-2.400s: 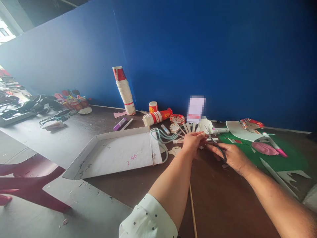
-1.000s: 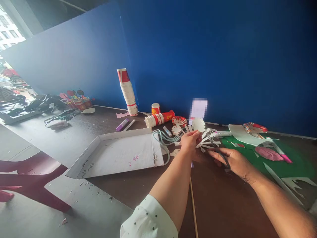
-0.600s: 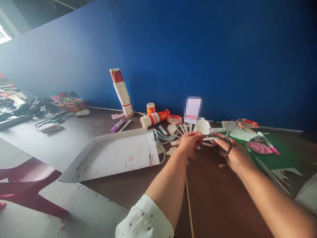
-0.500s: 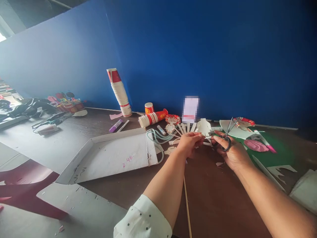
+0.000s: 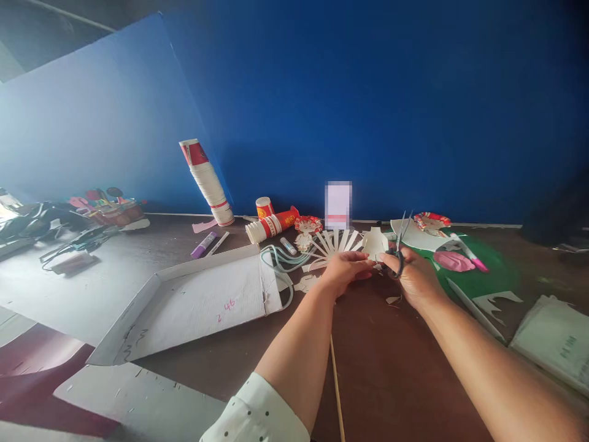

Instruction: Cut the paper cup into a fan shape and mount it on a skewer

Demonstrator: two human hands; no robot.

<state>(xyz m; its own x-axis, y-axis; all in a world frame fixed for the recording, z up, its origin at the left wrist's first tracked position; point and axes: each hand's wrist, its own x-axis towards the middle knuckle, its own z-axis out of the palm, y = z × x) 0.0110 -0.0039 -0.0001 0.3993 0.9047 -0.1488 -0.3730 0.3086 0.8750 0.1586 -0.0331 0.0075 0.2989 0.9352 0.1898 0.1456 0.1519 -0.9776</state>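
Observation:
My left hand (image 5: 347, 273) is closed, with thumb and fingers pinched on a white paper piece whose cut strips (image 5: 338, 242) fan out above the knuckles. A thin wooden stick (image 5: 337, 387) runs down from beneath this hand; whether the two are joined is hidden. Black-handled scissors (image 5: 399, 252) sit in my right hand (image 5: 414, 276), blades pointing up and slightly parted. The fingertips of that hand are close to the left ones, by the paper. Just behind them is a broad white cut paper piece (image 5: 375, 240); I cannot tell if it is held.
A white cardboard tray (image 5: 193, 301) lies left of my arms. Behind it are a leaning paper cup stack (image 5: 207, 184), fallen red cups (image 5: 276, 226) and a purple glue stick (image 5: 203, 244). On the right lie a pink paper piece (image 5: 453, 260), a marker (image 5: 472, 253) and white scraps (image 5: 497, 302).
The right hand has come closer to the left, and the scissors in it stand more upright. The fan of strips shows more fully. The whole view has shifted a little.

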